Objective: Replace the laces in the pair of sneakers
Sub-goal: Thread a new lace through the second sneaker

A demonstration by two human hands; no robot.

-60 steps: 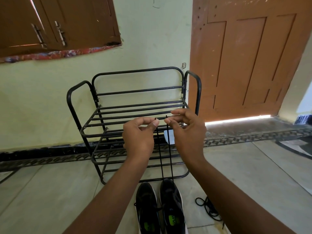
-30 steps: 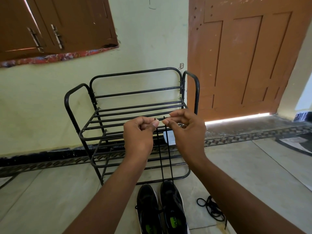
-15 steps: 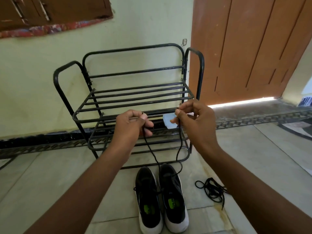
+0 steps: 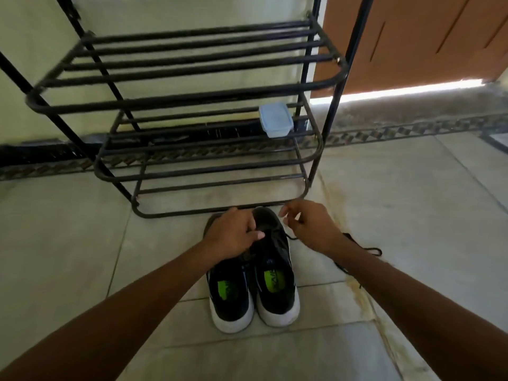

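Two black sneakers with white soles and green insoles stand side by side on the tiled floor, the left sneaker [image 4: 230,296] beside the right sneaker [image 4: 277,287]. My left hand [image 4: 233,235] lies over both toes, its fingers and thumb curled onto the black lace [image 4: 290,237] at the right sneaker's eyelets. My right hand [image 4: 310,226] hovers just right of that sneaker with curled fingers, and a short strand of the lace runs into it. A loose black lace [image 4: 369,250] lies on the floor to the right, partly hidden by my right forearm.
A black metal shoe rack [image 4: 192,101] stands against the wall directly behind the sneakers. A small clear plastic box [image 4: 275,120] sits on its middle shelf. A brown door [image 4: 412,37] is at the back right.
Both hands have dropped from chest height down to the sneakers, bringing the lace ends with them. The view has tilted down and moved closer to the floor.
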